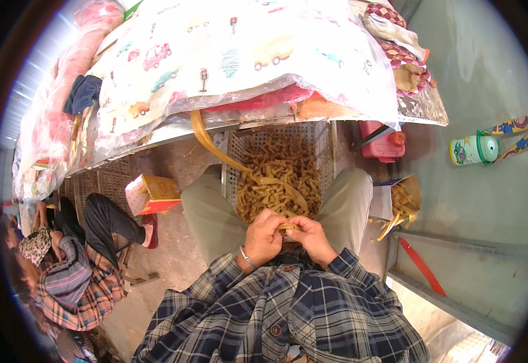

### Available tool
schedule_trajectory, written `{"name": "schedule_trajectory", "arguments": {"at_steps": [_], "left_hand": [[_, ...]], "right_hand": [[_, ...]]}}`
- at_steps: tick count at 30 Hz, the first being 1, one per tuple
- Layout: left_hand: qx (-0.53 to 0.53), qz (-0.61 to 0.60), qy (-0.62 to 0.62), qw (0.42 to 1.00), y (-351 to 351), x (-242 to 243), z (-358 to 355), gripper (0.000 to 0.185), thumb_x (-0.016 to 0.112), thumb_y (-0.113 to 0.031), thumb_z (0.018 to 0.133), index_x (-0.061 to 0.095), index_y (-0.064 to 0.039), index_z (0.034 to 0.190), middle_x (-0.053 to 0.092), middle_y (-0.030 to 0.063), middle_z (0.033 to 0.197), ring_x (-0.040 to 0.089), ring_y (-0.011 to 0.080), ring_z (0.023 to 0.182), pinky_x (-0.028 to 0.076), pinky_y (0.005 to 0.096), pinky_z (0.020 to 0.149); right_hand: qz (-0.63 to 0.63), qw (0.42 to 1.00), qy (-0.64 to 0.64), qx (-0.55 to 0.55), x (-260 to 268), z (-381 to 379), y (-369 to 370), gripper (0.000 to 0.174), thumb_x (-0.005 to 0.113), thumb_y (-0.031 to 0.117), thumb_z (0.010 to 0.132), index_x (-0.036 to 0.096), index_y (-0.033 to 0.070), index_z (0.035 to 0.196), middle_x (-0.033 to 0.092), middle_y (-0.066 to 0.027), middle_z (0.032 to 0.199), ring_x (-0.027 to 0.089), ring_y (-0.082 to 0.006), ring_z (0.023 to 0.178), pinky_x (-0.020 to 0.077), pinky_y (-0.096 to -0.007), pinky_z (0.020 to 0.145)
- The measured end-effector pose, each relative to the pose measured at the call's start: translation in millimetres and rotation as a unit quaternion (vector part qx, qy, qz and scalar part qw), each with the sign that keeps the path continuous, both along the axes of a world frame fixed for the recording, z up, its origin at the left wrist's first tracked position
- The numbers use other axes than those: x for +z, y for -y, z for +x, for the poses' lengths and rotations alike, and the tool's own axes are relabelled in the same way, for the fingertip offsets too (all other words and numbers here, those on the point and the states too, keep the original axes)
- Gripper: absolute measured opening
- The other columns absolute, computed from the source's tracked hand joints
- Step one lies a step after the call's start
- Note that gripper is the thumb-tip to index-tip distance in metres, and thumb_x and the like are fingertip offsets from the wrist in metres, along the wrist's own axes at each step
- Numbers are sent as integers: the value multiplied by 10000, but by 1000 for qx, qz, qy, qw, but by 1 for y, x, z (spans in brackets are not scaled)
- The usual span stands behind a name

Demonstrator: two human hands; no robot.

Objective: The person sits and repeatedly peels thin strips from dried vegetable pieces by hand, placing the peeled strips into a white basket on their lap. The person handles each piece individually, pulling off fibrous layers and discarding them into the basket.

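My left hand and my right hand meet in front of my shirt, fingertips pinching a short folded yellow-brown strip, probably bean curd skin. Part of it is hidden by the fingers. Just beyond, between my knees, stands a perforated plastic crate heaped with small knotted pieces of similar material. A long flat strip hangs from the table edge and trails over the heap. Whether it joins the piece in my fingers, I cannot tell.
A table under a printed cover overhangs the crate. On the floor are a red and gold box at left and a bag of strips at right. Another person sits at left. A bottle lies near a pink container.
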State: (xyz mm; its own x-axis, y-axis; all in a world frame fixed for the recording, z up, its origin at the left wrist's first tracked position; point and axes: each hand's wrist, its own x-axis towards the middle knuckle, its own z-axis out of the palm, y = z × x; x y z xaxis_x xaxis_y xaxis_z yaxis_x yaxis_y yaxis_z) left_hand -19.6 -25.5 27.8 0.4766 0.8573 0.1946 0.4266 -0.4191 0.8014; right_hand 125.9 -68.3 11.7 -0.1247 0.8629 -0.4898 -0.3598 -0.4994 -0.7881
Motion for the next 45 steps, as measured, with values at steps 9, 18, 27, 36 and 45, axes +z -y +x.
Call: {"name": "schedule_trajectory", "arguments": {"at_steps": [9,18,27,36,45], "left_hand": [[-70,-128,-36,989,6,11,-8,96,585,-90,747,507,-36,742,460,29,595,466,128,528,387,278,471],[23,-501,349,792,-5,9,-21,212,466,-193,855,509,-18,742,483,45,607,433,123,524,350,239,502],[-83,-11,-310,947,-2,24,-3,228,558,-189,714,569,-15,861,579,115,742,540,285,679,400,396,739],[-190,-303,-244,901,-4,23,-17,279,522,-303,764,587,-33,741,569,162,645,560,317,621,436,394,571],[19,61,-136,989,-38,59,-3,298,613,-254,687,564,-18,863,552,171,624,572,321,606,452,405,573]], "right_hand": [[21,997,-19,67,-1,1,1,128,464,167,881,516,52,864,479,17,790,425,-70,720,372,-208,662],[13,998,-56,0,9,31,0,180,474,206,866,520,32,855,498,5,703,414,-46,565,318,-175,456],[260,917,288,95,14,-5,-10,121,498,111,799,503,-9,797,499,-164,692,495,-301,648,418,-331,609],[336,814,467,79,-11,22,-27,158,502,260,835,527,103,844,538,-104,614,538,-294,520,433,-378,462],[349,842,393,118,33,9,-35,187,496,216,829,572,45,833,566,-130,721,540,-298,660,417,-383,573]]}}
